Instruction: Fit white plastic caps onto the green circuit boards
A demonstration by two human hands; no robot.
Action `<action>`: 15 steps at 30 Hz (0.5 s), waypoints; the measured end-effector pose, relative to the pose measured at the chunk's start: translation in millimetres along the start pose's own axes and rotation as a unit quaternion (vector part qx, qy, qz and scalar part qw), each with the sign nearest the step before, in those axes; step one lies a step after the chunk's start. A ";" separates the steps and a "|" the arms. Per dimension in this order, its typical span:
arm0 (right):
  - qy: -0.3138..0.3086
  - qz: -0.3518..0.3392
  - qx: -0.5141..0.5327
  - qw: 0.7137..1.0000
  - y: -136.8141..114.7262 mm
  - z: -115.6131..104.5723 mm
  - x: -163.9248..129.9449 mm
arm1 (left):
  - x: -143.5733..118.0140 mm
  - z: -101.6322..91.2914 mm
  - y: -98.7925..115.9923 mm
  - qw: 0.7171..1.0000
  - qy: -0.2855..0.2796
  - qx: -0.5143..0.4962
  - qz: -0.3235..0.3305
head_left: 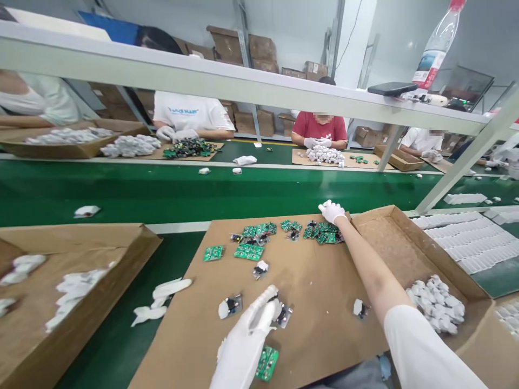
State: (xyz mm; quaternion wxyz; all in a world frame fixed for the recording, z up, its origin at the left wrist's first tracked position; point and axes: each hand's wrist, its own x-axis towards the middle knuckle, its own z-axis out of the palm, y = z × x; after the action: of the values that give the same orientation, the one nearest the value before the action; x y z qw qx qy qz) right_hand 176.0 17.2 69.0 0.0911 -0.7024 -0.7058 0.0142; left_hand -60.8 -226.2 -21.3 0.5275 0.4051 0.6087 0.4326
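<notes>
Flanking circuit boards (248,252), 2 boxes (389,248) hold white pieces (438,305).

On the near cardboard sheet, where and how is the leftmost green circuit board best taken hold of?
Probably best by two opposite edges of the green circuit board, coming from above and from its left. It lies flat on the cardboard sheet, so the edges seem the natural grip; other green boards lie to its right, so the left approach should avoid them.
</notes>
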 end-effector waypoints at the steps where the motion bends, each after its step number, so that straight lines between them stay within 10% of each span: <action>1: 0.010 -0.004 -0.009 1.000 4.3 -2.6 0.0 | 2.9 -0.7 0.5 0.991 0.008 0.127 0.031; 6: 0.084 -0.073 -0.023 0.994 43.6 -42.8 -26.4 | 19.4 2.0 15.3 0.813 -0.008 0.560 0.159; 15: 0.072 -0.057 -0.061 0.994 171.4 -93.7 -160.4 | 73.2 -16.3 8.9 0.747 -0.103 0.622 0.209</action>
State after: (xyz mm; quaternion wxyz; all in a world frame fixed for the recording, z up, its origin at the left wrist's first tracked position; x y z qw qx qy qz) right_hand 358.9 -150.1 118.3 0.0998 -0.6643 -0.7359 -0.0848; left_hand -85.1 -155.7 -33.0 0.1147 0.8027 0.5851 0.0131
